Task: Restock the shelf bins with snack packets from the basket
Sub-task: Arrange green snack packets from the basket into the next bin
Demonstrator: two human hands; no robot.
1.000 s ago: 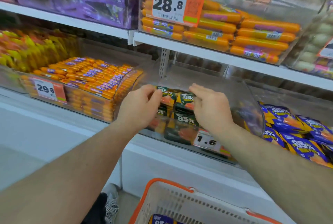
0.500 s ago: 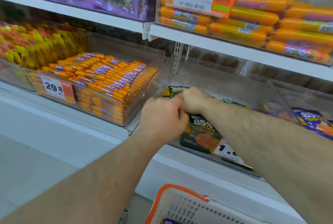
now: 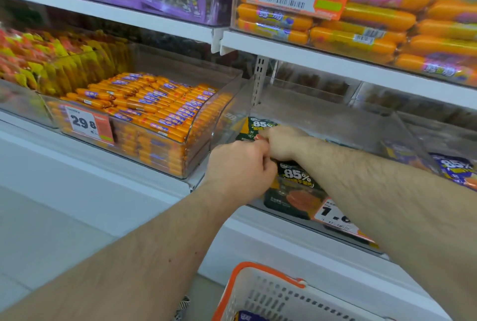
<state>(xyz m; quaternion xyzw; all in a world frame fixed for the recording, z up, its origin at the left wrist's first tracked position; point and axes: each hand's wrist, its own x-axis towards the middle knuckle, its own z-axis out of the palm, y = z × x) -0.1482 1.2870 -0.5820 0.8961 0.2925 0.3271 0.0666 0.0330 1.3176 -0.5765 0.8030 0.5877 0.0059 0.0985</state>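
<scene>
Both hands are reached into the clear middle bin (image 3: 333, 124) on the lower shelf (image 3: 144, 186). The left hand (image 3: 238, 166) is curled tight at the bin's front-left corner, and the right hand (image 3: 282, 141) is bunched up touching it, just behind; both sets of fingers look pinched onto the dark green "85%" snack packets (image 3: 296, 184) stacked along the bin's left side, though exactly which packet is held can't be made out. The rest of that bin, toward its back wall and right side, is seen as open room. It's boxed in pretty tightly otherwise: an orange sausage bin (image 3: 144, 114) sits right against its left wall, a bin of purple packets (image 3: 454, 168) is pressed against its right wall, and the upper shelf edge (image 3: 335, 60) hangs over the back. A price tag (image 3: 335, 217) is clipped on the front lip, partly covered by the right forearm. The basket (image 3: 260, 292), white with an orange rim, is parked below the shelf's front edge, with a purple packet (image 3: 249, 317) just seen inside.
</scene>
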